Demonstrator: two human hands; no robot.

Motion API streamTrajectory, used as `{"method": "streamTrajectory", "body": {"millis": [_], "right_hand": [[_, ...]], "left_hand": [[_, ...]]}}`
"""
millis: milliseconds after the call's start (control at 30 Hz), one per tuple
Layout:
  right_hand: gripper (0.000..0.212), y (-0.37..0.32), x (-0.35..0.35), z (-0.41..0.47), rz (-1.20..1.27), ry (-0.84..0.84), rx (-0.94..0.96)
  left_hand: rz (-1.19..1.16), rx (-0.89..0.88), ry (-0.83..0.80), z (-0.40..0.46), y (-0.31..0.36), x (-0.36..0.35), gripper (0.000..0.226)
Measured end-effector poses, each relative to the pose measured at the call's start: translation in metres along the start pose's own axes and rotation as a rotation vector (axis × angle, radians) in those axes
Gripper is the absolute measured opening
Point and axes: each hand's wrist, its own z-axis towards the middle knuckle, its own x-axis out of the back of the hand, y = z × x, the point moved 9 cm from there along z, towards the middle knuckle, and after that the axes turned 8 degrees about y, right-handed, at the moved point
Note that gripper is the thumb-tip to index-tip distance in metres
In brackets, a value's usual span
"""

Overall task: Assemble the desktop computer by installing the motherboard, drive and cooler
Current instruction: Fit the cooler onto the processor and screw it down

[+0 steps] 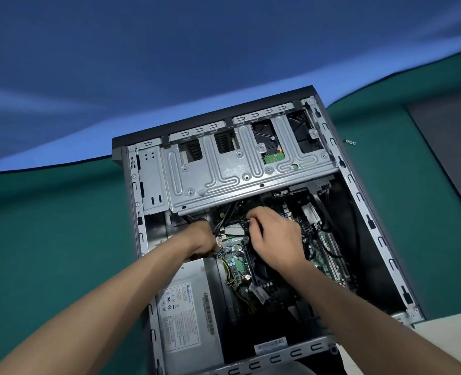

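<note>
My right hand [274, 235] is over the middle of the motherboard [237, 266], which already lies in the floor of the open computer case [364, 201]. The case lies on its side on the green counter [48, 226], near its far edge. My right grip is closed: fingers and thumb pinch a small dark cable connector [247, 221] just under the lip of the drive cage [240, 163]. My left hand [201, 239] is curled beside the power supply [186, 312]. It seems to hold back a bundle of black cables [222, 216], though I cannot tell exactly what it has.

The relation that matters: the socket I judge I am aiming for lies straight below my right fingertips, toward the far end of the board, with the cage overhanging it. So the connector probably has to go straight down, not at a slant. My right hand is the nearer one; the left only keeps the wires clear. The hard drive [274, 158] sits in the cage beyond. I cannot make out a cooler.
</note>
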Motion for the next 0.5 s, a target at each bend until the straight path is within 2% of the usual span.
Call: {"method": "streamTrajectory", "body": {"millis": [400,500], "right_hand": [[0.021,-0.0044,-0.0017,-0.0008,-0.09,-0.036,0.034],[0.02,-0.0049,-0.002,-0.0015,-0.084,-0.041,0.037]], "left_hand": [[0.038,0.043,-0.06,0.0013,-0.0038,-0.0043,0.03],[0.036,0.067,-0.071,0.0026,-0.0068,-0.0053,0.013]]}}
